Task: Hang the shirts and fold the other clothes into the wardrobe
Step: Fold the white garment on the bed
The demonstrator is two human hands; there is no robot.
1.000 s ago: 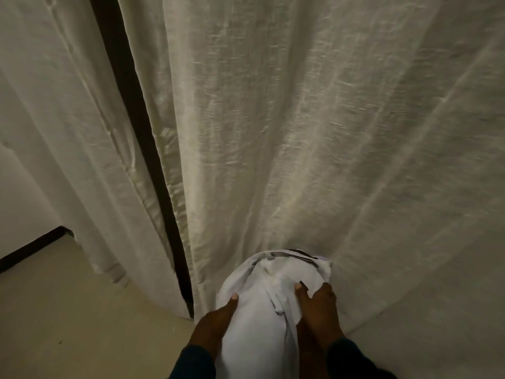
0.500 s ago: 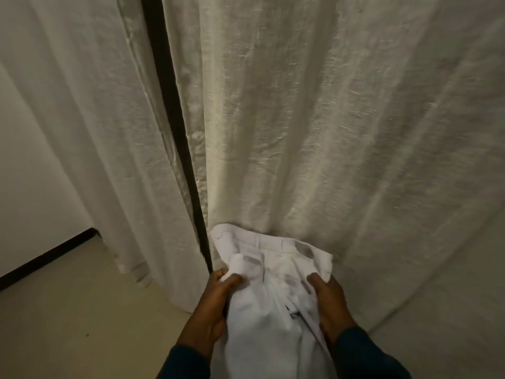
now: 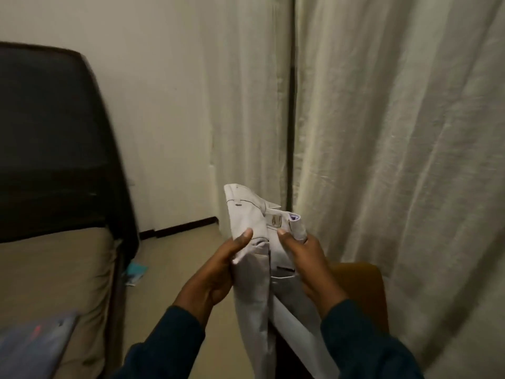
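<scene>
White trousers [image 3: 259, 222] are hanging between my fingers, my left hand [image 3: 218, 269] clamping the waistband's left edge and my right hand [image 3: 306, 258] gripping its right edge, with cream curtains [image 3: 382, 132] just beyond my fingertips.

Pale trousers [image 3: 258, 222], upright, waistband up
</scene>
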